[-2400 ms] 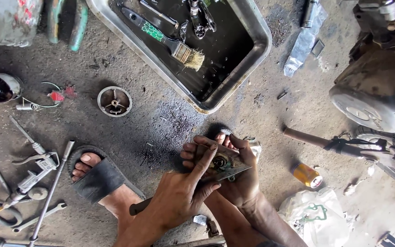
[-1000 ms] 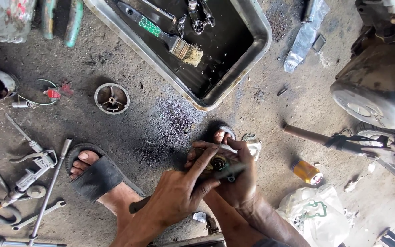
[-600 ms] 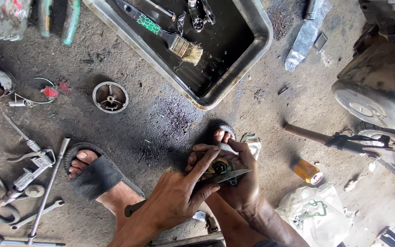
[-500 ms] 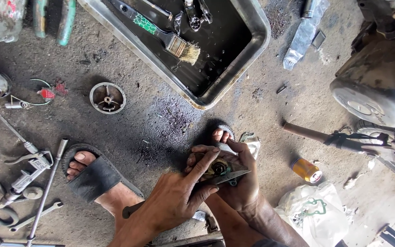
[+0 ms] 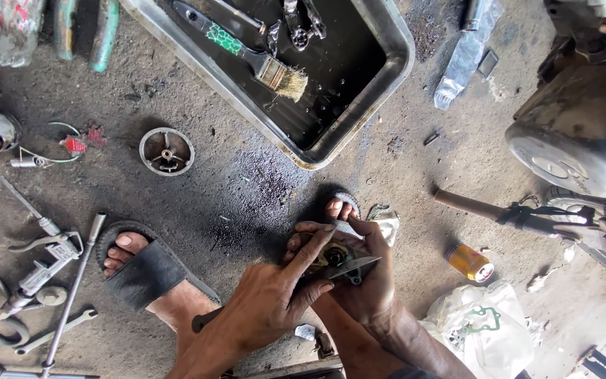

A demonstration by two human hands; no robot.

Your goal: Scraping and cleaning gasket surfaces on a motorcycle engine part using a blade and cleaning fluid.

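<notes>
Both hands [image 5: 331, 281] clasp small part [image 5: 334, 256]; tray [image 5: 394, 67], brush [image 5: 247, 56] beyond.

The small metal part [image 5: 336, 258] is mostly hidden between the left hand [image 5: 275, 302] and the right hand [image 5: 366, 277]; its shape cannot be told. Just above the part, one foot [image 5: 338, 208] shows only its toes. Both forearms are cut off by the bottom edge. Well above the part, the black tray [image 5: 394, 67] is cut off by the top edge. To the right of the part, the engine casing [image 5: 583, 133] runs past the right edge.
</notes>
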